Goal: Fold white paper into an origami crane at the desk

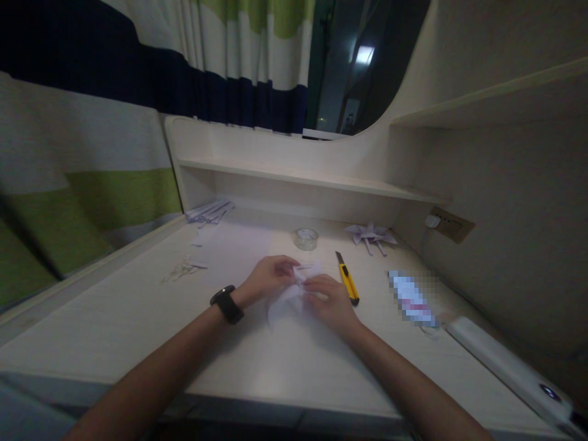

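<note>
Both my hands meet over the middle of the desk around a white paper pinwheel [287, 300] with curved blades. Its centre is pinched between the fingers of my left hand [270, 277], which has a dark watch [226, 304] on its wrist. From the other side my right hand [333, 301] grips the same folded paper near the centre. Fingertips and paper are a little blurred, so small parts between them are hidden. Just right of my right hand lies a yellow utility knife [348, 282], blade out. Beyond the hands stands a roll of clear tape [305, 239].
More white paper pinwheels [370, 234] lie at the back right. Rolled paper sticks [210, 212] are heaped at the back left, with thin pale sticks [182, 269] nearer. On the right are a pixelated item [412, 300] and a long white device [503, 367]. A shelf [294, 173] spans the back.
</note>
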The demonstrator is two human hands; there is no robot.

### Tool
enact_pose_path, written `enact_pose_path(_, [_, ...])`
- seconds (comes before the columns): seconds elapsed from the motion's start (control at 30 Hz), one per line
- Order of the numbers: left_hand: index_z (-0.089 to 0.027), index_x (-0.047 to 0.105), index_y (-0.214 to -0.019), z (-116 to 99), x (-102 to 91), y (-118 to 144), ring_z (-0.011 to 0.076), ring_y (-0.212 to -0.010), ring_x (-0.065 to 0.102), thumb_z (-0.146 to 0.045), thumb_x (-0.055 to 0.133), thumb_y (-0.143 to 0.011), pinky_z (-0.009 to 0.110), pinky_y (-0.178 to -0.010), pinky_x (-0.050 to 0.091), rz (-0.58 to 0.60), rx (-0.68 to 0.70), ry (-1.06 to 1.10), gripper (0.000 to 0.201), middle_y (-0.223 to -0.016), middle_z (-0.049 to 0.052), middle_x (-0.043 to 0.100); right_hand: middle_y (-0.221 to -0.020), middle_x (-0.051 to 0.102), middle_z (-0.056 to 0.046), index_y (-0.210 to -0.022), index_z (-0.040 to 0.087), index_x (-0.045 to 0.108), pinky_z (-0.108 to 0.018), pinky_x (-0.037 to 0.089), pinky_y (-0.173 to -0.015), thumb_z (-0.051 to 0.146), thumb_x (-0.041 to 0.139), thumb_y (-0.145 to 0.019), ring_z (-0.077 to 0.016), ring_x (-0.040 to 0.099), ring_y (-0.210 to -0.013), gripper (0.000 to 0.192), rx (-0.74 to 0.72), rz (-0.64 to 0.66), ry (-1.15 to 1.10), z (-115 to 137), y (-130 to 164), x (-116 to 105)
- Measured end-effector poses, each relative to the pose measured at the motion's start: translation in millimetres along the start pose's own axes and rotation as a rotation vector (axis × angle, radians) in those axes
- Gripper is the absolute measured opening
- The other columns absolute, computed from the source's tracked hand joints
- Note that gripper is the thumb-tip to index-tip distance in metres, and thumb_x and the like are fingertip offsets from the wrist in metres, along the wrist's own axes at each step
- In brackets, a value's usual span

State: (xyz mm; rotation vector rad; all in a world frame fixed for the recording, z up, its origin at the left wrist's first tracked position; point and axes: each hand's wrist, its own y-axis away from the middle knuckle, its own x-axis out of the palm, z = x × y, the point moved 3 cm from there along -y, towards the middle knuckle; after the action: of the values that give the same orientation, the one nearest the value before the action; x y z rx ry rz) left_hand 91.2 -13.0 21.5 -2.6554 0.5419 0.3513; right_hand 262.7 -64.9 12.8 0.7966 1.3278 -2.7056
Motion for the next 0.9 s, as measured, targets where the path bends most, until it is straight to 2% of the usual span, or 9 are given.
enact_pose_path(0.47, [-0.016,0.060,-0.096,-7,3.5,6,0.0149,-0.072,0.060,-0.020,0.060,-0.075,0.027,-0.067,0.046,0.055,0.110,-0.148,0.022,-0.079,0.002,0.063,-0.084,0.071,-0.006,-0.079,0.022,0.073,-0.035,0.052,-0.075,0.018,0.072,-0.071,-0.0203,0.064,-0.080,0.009,-0.019,0.023,0.023,-2,1,1])
enact_pose_path(0.73, [-0.016,0.060,-0.094,-9,4.7,6,0.0146,-0.071,0.060,-0.019,0.061,-0.074,0.026,-0.066,0.046,0.055,0.099,-0.133,0.020,-0.079,0.002,0.063,-0.080,0.071,-0.006,-0.076,0.021,0.071,-0.034,0.052,-0.073,0.016,0.069,-0.073,-0.0195,0.064,-0.077,0.006,-0.048,0.002,0.023,-2,0,0])
enact_pose_path(0.9, [-0.015,0.059,-0.097,-5,5.0,4,0.0148,-0.071,0.060,-0.021,0.062,-0.074,0.027,-0.066,0.046,0.097,0.078,-0.050,0.024,-0.080,0.003,0.063,-0.079,0.070,-0.005,-0.075,0.022,0.070,-0.034,0.051,-0.074,0.015,0.070,-0.071,-0.0194,0.063,-0.077,0.008,0.010,-0.012,0.011,-1,0,-1])
